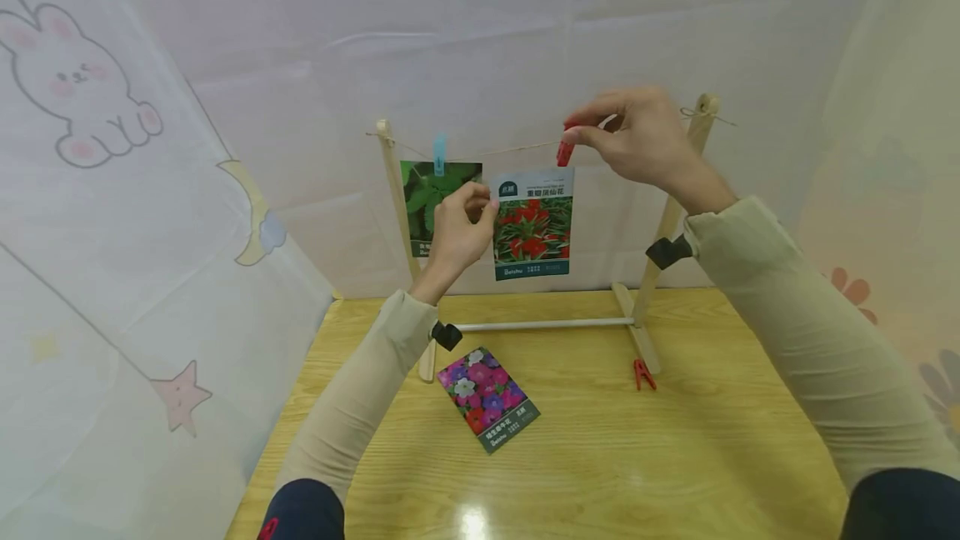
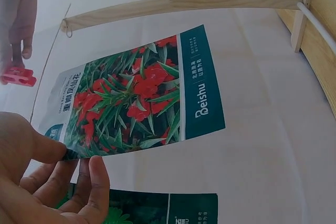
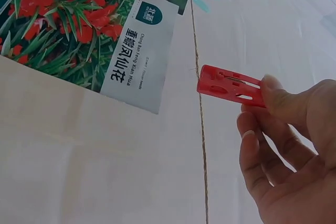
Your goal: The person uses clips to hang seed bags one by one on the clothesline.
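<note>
My left hand [image 1: 462, 227] pinches the left edge of a seed packet [image 1: 532, 227] with red flowers, which hangs just below the twine [image 3: 203, 156]. Between thumb and fingers, my right hand [image 1: 645, 140] holds a red clothespin [image 3: 231, 85] by its handle end. In the right wrist view the clothespin's tip is at the twine, apart from the packet's top edge. A green-leaf seed packet [image 1: 442, 198] hangs to the left, under a light blue clothespin [image 1: 439, 155]. The left hand partly covers it in the head view.
The twine runs between two posts of a wooden stand [image 1: 660, 232], joined low down by a white rod [image 1: 547, 325]. On the wooden table [image 1: 585, 457] lie a packet with pink and purple flowers [image 1: 487, 398] and another red clothespin [image 1: 643, 374]. A pale printed cloth [image 1: 247, 40] hangs behind.
</note>
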Available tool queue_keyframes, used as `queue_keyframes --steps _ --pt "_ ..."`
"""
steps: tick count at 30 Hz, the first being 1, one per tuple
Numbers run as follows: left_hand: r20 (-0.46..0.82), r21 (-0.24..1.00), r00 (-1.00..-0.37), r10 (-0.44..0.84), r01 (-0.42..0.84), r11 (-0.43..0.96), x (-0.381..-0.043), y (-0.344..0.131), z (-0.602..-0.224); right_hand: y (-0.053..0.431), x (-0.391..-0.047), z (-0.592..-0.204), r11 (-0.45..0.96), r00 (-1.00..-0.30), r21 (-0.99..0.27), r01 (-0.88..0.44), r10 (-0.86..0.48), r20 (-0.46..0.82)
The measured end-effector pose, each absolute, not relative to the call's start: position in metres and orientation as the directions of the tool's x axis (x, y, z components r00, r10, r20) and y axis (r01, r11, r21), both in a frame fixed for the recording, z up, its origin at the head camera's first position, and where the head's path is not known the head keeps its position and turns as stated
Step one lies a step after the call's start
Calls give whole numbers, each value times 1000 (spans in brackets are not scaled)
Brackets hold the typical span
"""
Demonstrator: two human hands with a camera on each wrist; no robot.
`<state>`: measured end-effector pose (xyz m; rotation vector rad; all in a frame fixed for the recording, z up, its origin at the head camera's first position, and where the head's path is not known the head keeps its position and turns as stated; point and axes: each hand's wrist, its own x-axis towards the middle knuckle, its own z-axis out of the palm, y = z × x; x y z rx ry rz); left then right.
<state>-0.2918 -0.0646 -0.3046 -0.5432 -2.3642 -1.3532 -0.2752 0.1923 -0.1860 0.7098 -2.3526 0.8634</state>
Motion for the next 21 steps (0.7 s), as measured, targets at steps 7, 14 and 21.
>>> queue_keyframes --steps 7,14,21 --pt "495 735 -857 143 500 459 -294 -62 -302 187 -285 -183 622 -696 -431 -653 -271 665" --pt "494 738 -858 141 500 454 -297 -59 -301 187 -290 -178 614 -731 -477 -629 -257 633" --pt "484 749 -864 138 491 445 -297 -57 -303 185 -294 -172 633 -750 -485 -604 -246 614"
